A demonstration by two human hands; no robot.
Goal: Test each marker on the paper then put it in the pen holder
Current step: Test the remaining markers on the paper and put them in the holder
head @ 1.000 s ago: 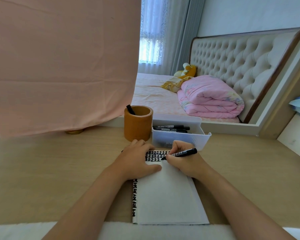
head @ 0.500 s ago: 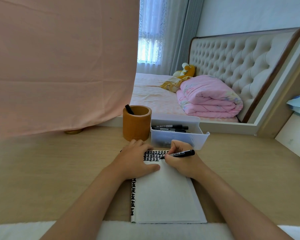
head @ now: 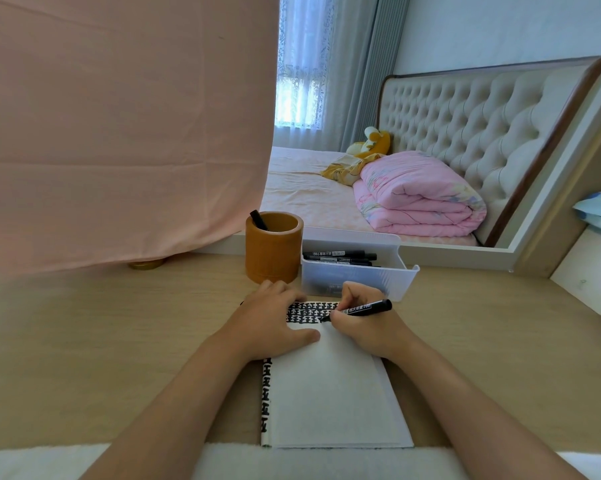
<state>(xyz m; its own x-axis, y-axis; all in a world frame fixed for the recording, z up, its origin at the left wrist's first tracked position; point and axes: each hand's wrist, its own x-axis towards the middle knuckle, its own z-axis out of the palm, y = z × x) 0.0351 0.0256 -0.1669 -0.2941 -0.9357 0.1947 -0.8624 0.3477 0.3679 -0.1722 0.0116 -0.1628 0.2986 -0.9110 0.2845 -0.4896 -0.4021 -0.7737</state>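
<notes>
Behind the wooden tabletop point(head: 101, 341) is a bed point(head: 306, 188) with a pink blanket point(head: 416, 195). White paper point(head: 333, 393) lies on the tabletop — the left hand point(head: 274, 323) rests flat on it, fingers loose. The right hand point(head: 364, 327) has its fingers pinched round a black marker point(head: 366, 309), tip on the paper. Just behind stands the brown pen holder point(head: 274, 251) — a second marker point(head: 258, 220) is inside.

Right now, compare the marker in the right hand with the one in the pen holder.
The held marker lies nearly flat, tip at the paper; the marker in the pen holder stands tilted. The held marker shows its label; the holder's marker shows only its end. Both are black.
</notes>
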